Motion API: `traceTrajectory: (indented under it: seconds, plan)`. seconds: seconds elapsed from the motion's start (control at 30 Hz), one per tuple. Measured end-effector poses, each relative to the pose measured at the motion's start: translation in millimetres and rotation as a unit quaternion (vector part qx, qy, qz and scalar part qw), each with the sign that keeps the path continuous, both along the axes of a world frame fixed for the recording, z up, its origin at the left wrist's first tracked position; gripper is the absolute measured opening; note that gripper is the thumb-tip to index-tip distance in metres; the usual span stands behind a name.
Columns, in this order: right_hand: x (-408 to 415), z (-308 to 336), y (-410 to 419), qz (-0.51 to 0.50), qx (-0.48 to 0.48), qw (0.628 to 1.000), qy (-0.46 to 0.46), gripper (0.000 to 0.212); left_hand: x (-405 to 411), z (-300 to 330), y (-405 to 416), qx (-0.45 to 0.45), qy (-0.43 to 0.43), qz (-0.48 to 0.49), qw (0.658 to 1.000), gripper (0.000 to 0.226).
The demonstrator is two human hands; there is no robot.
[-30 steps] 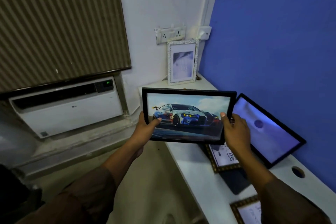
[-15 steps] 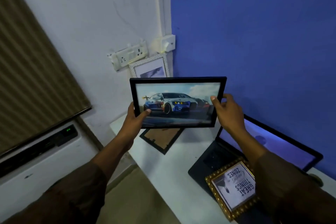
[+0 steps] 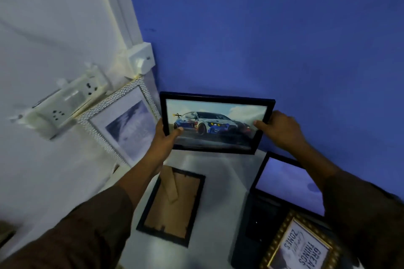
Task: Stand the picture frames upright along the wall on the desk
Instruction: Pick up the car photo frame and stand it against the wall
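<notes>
I hold a black-framed car picture [image 3: 215,123] close to the blue wall, just above the white desk [image 3: 220,168]. My left hand [image 3: 167,137] grips its lower left corner and my right hand [image 3: 282,129] grips its right edge. A white textured frame [image 3: 122,124] stands upright in the corner against the white wall. A black frame [image 3: 172,205] lies face down on the desk, its brown back and stand showing. A gold frame with lettering [image 3: 301,244] lies flat at the lower right.
An open laptop [image 3: 288,183] with a lit screen leans toward the blue wall at right, its dark base under the gold frame. A socket strip [image 3: 65,105] and a white switch box [image 3: 141,59] hang on the white wall.
Both hands have carried the car picture forward and down toward the blue wall by the white frame. My view has swung right and closer to the desk.
</notes>
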State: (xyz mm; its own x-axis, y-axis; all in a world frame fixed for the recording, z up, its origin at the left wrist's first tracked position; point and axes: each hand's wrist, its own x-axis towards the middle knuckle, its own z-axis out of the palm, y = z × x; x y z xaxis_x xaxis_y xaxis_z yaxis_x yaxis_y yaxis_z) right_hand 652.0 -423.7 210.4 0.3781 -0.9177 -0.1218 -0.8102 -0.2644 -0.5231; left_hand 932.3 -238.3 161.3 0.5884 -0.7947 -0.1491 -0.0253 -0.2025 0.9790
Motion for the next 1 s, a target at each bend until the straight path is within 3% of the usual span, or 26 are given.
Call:
traceTrajectory:
  seconds: [0.17,0.33,0.5,0.73,0.87,1.0]
  plan:
    - [11,-37,-43,-0.072,0.055,0.994,0.054,0.051,50,-78,-86,0.047,0.033,-0.083,0.995,0.068]
    - [17,-62,-62,-0.189,0.121,0.974,0.041,0.040,51,-112,-138,0.096,0.064,-0.145,0.983,0.071]
    - [18,-75,-75,-0.239,0.156,0.958,0.036,0.032,55,-128,-166,0.130,0.091,-0.201,0.967,0.083]
    - [31,-92,-75,-0.263,0.205,0.942,0.018,0.049,67,-144,-184,0.141,0.068,-0.199,0.967,0.082]
    - [33,-88,-71,-0.286,0.217,0.933,-0.015,0.040,69,-147,-187,0.152,0.069,-0.195,0.966,0.085]
    - [23,-95,-67,-0.306,0.224,0.923,-0.068,0.084,67,-143,-185,0.164,0.079,-0.201,0.963,0.089]
